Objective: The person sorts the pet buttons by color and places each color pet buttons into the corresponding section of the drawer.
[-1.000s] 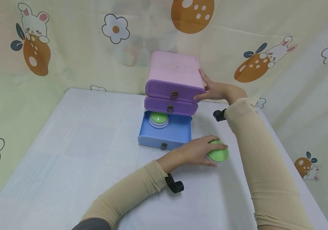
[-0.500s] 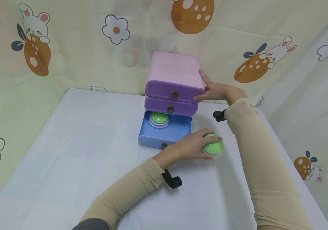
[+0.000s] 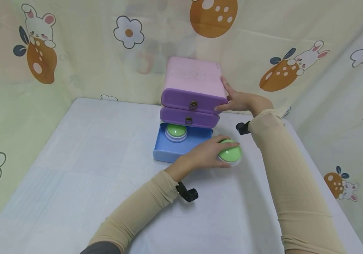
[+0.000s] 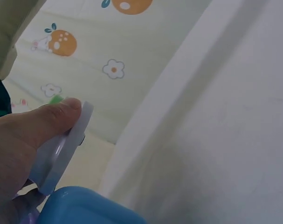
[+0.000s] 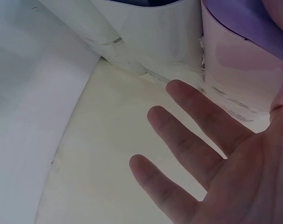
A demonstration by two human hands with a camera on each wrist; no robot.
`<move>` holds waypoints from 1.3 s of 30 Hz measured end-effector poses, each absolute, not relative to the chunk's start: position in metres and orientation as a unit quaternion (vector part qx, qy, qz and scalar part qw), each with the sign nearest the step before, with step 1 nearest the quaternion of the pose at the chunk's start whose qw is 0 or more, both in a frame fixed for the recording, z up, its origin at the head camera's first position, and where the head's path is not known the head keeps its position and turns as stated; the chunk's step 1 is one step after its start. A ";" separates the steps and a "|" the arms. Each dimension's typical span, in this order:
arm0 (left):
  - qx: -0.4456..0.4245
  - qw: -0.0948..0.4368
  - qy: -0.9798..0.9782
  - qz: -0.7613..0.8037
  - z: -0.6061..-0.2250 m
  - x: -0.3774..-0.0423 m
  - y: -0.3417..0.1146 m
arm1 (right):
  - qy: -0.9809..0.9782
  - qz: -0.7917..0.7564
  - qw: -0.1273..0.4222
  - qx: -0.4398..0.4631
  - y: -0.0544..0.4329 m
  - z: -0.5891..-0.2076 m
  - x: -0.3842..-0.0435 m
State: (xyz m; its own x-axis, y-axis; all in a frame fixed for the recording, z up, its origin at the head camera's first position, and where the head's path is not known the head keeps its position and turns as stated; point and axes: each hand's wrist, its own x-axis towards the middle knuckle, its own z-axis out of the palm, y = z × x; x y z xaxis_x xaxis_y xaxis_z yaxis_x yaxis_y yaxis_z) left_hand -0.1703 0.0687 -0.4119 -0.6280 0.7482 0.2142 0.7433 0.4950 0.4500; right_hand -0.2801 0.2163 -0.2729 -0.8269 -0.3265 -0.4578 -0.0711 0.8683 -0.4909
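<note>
A dome-shaped push button (image 3: 230,154), green on a white base, is gripped by my left hand (image 3: 205,154) beside the blue pulled-out drawer (image 3: 200,135). In the left wrist view my thumb presses the button's white base (image 4: 62,156), near the drawer's blue corner (image 4: 87,207). A matching green push button (image 3: 176,131) sits at the back left inside that drawer. My right hand (image 3: 242,100) touches the right side and front edge of the small pink drawer cabinet (image 3: 194,73). Three of its fingers (image 5: 185,140) extend straight past the cabinet in the right wrist view.
Two purple drawers (image 3: 189,117) above the blue one are pushed in. A pale cloth covers the table (image 3: 99,148), and a printed curtain (image 3: 92,67) hangs right behind it. My right forearm (image 3: 289,176) spans the table's right side.
My left hand has moved left and farther back with the push button, closer to the open drawer. My right hand and the cabinet have stayed put.
</note>
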 end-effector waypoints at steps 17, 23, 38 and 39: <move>0.393 0.004 0.874 0.286 -0.408 -0.187 0.044 | 0.931 -0.226 0.269 -0.102 0.216 -0.274 -0.278; 0.394 0.011 0.872 0.289 -0.413 -0.192 0.041 | 0.935 -0.217 0.263 -0.094 0.215 -0.274 -0.276; 0.371 0.032 0.883 0.287 -0.419 -0.198 0.034 | 0.934 -0.227 0.258 -0.099 0.214 -0.274 -0.275; 0.373 0.031 0.882 0.285 -0.419 -0.198 0.034 | 0.934 -0.227 0.258 -0.098 0.214 -0.274 -0.275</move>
